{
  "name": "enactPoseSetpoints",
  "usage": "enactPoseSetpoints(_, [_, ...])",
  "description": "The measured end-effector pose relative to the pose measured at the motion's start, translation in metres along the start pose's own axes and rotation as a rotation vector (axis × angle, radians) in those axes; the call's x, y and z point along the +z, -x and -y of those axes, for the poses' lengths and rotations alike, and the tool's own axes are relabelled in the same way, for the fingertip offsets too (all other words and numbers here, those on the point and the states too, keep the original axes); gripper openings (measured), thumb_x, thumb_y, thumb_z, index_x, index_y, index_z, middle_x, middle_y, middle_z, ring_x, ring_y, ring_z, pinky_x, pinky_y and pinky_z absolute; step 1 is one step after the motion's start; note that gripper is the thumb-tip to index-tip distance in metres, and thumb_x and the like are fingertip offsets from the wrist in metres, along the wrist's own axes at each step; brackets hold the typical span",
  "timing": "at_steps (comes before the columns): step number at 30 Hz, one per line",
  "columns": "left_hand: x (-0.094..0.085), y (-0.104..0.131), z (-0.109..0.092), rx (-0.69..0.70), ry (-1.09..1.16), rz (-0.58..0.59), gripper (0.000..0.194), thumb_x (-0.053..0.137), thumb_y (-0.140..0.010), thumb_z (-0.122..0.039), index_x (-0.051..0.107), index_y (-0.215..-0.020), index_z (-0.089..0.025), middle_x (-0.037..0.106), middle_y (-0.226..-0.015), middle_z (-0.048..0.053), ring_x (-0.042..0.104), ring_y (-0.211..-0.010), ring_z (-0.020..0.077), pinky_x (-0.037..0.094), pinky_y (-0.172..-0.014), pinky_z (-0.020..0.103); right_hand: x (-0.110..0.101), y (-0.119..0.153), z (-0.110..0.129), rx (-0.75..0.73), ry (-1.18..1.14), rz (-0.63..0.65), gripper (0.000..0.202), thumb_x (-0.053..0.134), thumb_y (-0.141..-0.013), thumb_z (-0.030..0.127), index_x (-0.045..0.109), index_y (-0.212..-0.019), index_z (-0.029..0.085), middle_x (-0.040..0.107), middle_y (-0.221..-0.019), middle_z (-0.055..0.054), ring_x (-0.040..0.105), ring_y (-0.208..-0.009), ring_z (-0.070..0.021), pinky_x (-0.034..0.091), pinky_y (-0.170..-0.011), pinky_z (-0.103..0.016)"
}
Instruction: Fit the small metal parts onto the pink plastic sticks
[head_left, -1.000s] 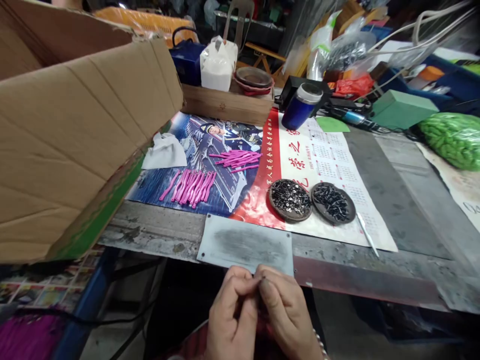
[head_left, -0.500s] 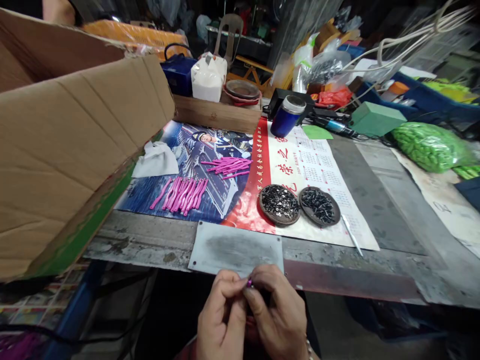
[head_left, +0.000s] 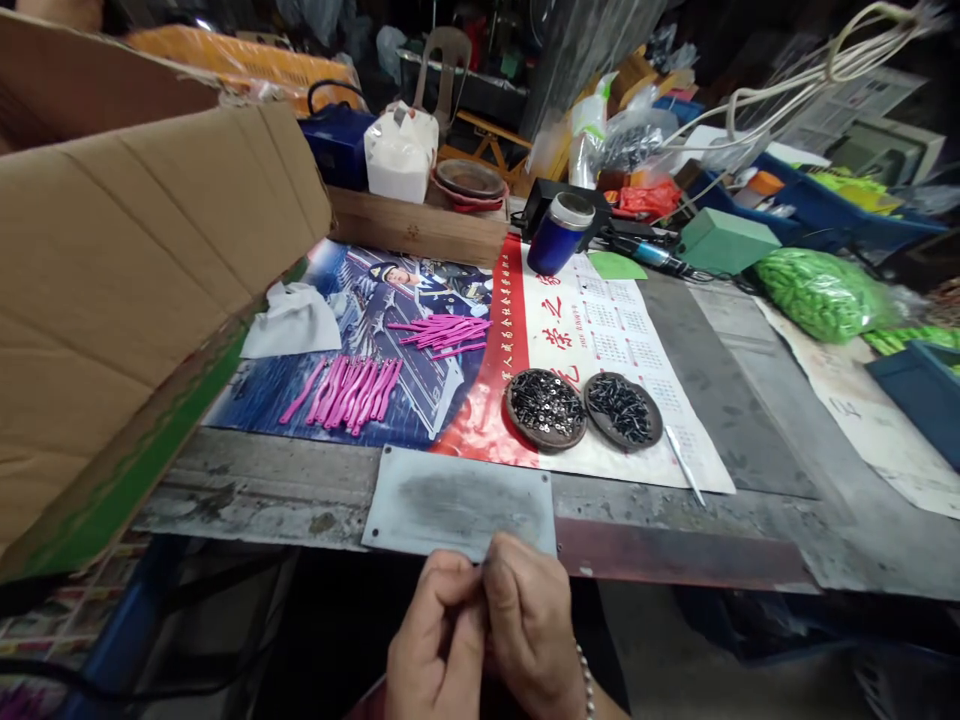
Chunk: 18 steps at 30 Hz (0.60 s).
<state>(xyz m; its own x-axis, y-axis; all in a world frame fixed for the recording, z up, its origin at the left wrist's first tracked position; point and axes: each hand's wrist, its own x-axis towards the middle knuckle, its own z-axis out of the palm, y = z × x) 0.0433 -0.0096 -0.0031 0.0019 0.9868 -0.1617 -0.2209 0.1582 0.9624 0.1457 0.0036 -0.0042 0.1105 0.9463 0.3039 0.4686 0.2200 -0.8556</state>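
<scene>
My left hand (head_left: 439, 635) and my right hand (head_left: 531, 628) meet in front of the table edge, both closed with their fingertips pressed together. The small magenta piece between them is covered by my fingers now; half a second ago a bit of it showed. Just beyond my hands lies a grey metal plate (head_left: 461, 503) with a dark smudged middle. Past it are two groups of slender magenta pieces, a nearer row (head_left: 354, 393) and a farther pile (head_left: 444, 333). Two round dishes hold small metal parts (head_left: 546, 408) and dark pin-like parts (head_left: 622, 410).
A large cardboard box (head_left: 150, 240) takes up the left side. On the calendar poster (head_left: 600, 320) stand a blue cup (head_left: 559, 235) and a white pen-like stick (head_left: 685, 465). A white cloth (head_left: 291, 320) lies left. Bagged green pieces (head_left: 817, 290) sit at right.
My right fingers have closed over the fingertips of my left hand, so the magenta bit no longer shows. The view has shifted slightly; the table items stay put.
</scene>
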Motion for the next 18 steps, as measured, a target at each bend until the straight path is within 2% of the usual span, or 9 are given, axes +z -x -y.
enactPoseSetpoints(2, [-0.001,0.001,0.000,-0.021,0.019,0.012,0.017,0.068,-0.092,-0.038,0.074,-0.089,-0.022,0.062,-0.082,0.000,0.059,-0.066,0.0114,0.050,-0.062,0.017,-0.003,-0.001,0.000,0.194,-0.227,0.149,0.054,0.020,-0.109,0.048,0.033,-0.063,0.022,0.034,-0.053,0.004,0.035,-0.046,-0.0103,0.027,-0.043,-0.024])
enactPoseSetpoints(3, [-0.001,0.001,0.001,-0.022,0.023,0.014,0.017,0.067,-0.092,-0.038,0.074,-0.089,-0.022,0.062,-0.083,0.000,0.059,-0.066,0.0112,0.049,-0.061,0.017,-0.004,-0.001,0.001,0.242,-0.301,0.172,0.056,0.020,-0.107,0.053,0.035,-0.064,0.022,0.036,-0.055,0.003,0.037,-0.047,-0.0108,0.030,-0.043,-0.023])
enactPoseSetpoints(6, [-0.003,0.001,0.001,0.007,0.026,0.006,0.017,0.068,-0.092,-0.038,0.074,-0.090,-0.023,0.063,-0.084,0.001,0.060,-0.068,0.0121,0.050,-0.066,0.018,-0.006,0.000,0.004,0.108,-0.205,0.079,0.047,0.036,-0.105,0.050,0.046,-0.071,0.020,0.049,-0.067,-0.001,0.048,-0.058,-0.0130,0.039,-0.053,-0.024])
enactPoseSetpoints(8, [-0.005,0.001,0.000,0.012,0.022,0.007,0.016,0.068,-0.091,-0.037,0.074,-0.088,-0.022,0.063,-0.083,0.001,0.061,-0.072,0.0133,0.051,-0.069,0.019,-0.008,0.001,0.004,0.044,-0.100,0.089,0.044,0.041,-0.105,0.042,0.046,-0.068,0.019,0.047,-0.064,0.000,0.046,-0.058,-0.0121,0.035,-0.053,-0.025])
enactPoseSetpoints(10, [-0.007,0.000,-0.001,-0.015,0.017,0.027,0.016,0.068,-0.092,-0.035,0.073,-0.086,-0.022,0.062,-0.082,0.001,0.060,-0.070,0.0130,0.051,-0.067,0.019,-0.011,0.001,0.004,0.144,-0.190,0.145,0.053,0.028,-0.109,0.042,0.040,-0.061,0.020,0.040,-0.054,0.003,0.039,-0.048,-0.0105,0.031,-0.047,-0.024])
enactPoseSetpoints(12, [-0.010,-0.001,-0.001,-0.031,0.015,0.074,0.015,0.067,-0.092,-0.033,0.073,-0.086,-0.021,0.061,-0.083,0.002,0.060,-0.068,0.0127,0.050,-0.063,0.019,-0.013,0.000,0.005,0.240,-0.315,0.121,0.057,0.023,-0.108,0.050,0.039,-0.061,0.021,0.040,-0.055,0.002,0.039,-0.048,-0.0110,0.033,-0.045,-0.024])
enactPoseSetpoints(14, [-0.013,-0.003,-0.001,-0.022,0.025,0.092,0.014,0.067,-0.092,-0.033,0.073,-0.087,-0.020,0.062,-0.084,0.002,0.060,-0.068,0.0130,0.051,-0.063,0.020,-0.014,0.000,0.007,0.231,-0.293,0.061,0.048,0.038,-0.104,0.054,0.046,-0.070,0.020,0.048,-0.066,0.001,0.045,-0.055,-0.0125,0.039,-0.049,-0.024])
enactPoseSetpoints(16, [-0.016,-0.003,-0.001,0.007,0.020,0.108,0.015,0.066,-0.093,-0.033,0.074,-0.090,-0.021,0.063,-0.085,0.003,0.063,-0.073,0.0151,0.053,-0.068,0.022,-0.014,0.001,0.010,0.168,-0.177,0.039,0.033,0.058,-0.097,0.047,0.051,-0.079,0.020,0.051,-0.075,0.000,0.049,-0.063,-0.0133,0.043,-0.055,-0.024])
enactPoseSetpoints(18, [-0.018,-0.004,0.000,0.034,0.000,0.117,0.015,0.063,-0.094,-0.031,0.074,-0.092,-0.021,0.063,-0.087,0.004,0.064,-0.075,0.0158,0.054,-0.070,0.022,-0.013,0.003,0.011,0.112,-0.109,0.015,0.027,0.059,-0.097,0.036,0.049,-0.077,0.021,0.050,-0.073,0.001,0.048,-0.063,-0.0128,0.041,-0.056,-0.024])
